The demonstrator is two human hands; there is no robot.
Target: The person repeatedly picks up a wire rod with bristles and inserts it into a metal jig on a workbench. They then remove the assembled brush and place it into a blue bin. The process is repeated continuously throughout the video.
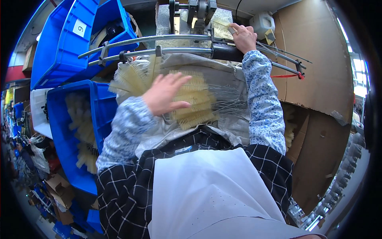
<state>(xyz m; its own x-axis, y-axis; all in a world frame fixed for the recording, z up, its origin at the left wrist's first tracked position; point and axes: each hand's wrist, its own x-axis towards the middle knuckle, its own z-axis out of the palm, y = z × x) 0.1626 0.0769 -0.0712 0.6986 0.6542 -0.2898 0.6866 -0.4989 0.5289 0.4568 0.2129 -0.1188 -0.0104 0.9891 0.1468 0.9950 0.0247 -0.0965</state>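
Note:
A pile of cream-bristled brushes (193, 97) with twisted wire stems lies in front of me on pale cloth, the stems pointing right. Over its left part is my left hand (165, 93), blurred by motion, its fingers apart and nothing seen in them. More brushes (133, 79) fan out left of that hand. Farther off, my right hand (243, 38) is closed with finger and thumb pinched at the right end of a cream brush (221, 27). That brush lies by a dark metal machine (195, 12), behind two curved metal rails (179, 50). The pinched end is partly hidden by the fingers.
At my left stands a blue bin (54, 119) with more brushes inside. Two blue bins are stacked or leaning beyond it, one a tilted blue bin (65, 44). Large cardboard sheets (318, 55) wall off my right. A white jug (262, 24) stands behind my right hand.

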